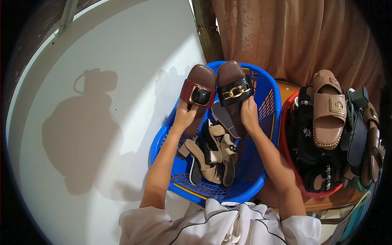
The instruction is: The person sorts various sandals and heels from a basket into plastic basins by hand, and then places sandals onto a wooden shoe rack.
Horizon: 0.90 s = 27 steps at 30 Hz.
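Observation:
My left hand (185, 116) grips a brown slide sandal with a dark red strap (187, 90) and a large black, gold-rimmed ornament. In my right hand (249, 115) is another brown slide sandal with a black strap (246, 87) and a gold chain-link ornament. Both are held side by side, toes pointing away from me, over the far part of a blue plastic basket (267, 83). Inside the basket lie several heeled sandals in beige and black, among them a beige block-heel sandal (197, 154). A grey-soled shoe (222, 118) shows partly behind the held pair.
On the right, a red basin (300, 184) is heaped with black, tan and brown sandals, a tan slide (329, 118) on top. It stands on an orange-brown surface (288, 90). A white panel (134, 45) rises at the left; a brown curtain (286, 36) hangs behind.

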Each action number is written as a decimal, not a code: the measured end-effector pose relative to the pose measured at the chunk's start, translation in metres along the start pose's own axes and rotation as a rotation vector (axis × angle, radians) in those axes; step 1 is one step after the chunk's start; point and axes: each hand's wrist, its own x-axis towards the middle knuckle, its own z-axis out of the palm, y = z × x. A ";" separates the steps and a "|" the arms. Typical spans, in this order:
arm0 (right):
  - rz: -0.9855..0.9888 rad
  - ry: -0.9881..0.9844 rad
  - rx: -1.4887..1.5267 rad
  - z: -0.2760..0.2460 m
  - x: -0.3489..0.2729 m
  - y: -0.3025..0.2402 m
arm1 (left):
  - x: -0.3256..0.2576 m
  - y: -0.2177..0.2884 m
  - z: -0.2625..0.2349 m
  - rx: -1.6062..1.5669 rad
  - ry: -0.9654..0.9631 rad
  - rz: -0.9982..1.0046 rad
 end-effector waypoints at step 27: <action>0.042 -0.029 0.085 -0.002 0.001 -0.003 | -0.002 0.015 0.009 -0.334 0.010 -0.317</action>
